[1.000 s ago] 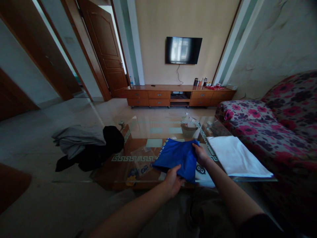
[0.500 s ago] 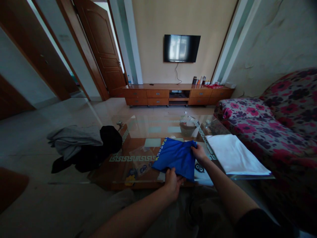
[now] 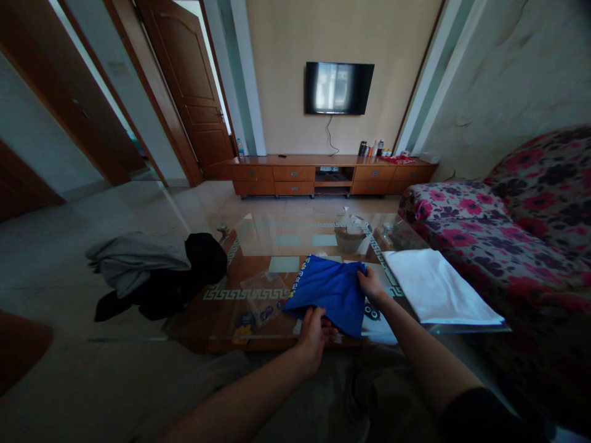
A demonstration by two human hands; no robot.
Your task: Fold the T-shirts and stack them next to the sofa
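A blue garment (image 3: 330, 291) with yellow trim lies on the near part of a glass coffee table (image 3: 295, 243). My left hand (image 3: 313, 335) grips its near edge, fingers curled over the cloth. My right hand (image 3: 370, 285) pinches the garment's right far corner. Under the blue cloth a white piece with a dark print (image 3: 378, 321) shows at the table's front edge.
A folded white cloth (image 3: 438, 288) lies on the table's right end. A heap of grey and black clothes (image 3: 152, 274) sits on the left end. A floral sofa (image 3: 508, 227) stands at the right. Beyond are a wooden TV cabinet (image 3: 332, 175), a wall television (image 3: 339, 88) and a brown door (image 3: 189, 92).
My left hand has slid slightly left along the near edge and curled tighter on the blue cloth. My right hand keeps its hold on the corner.
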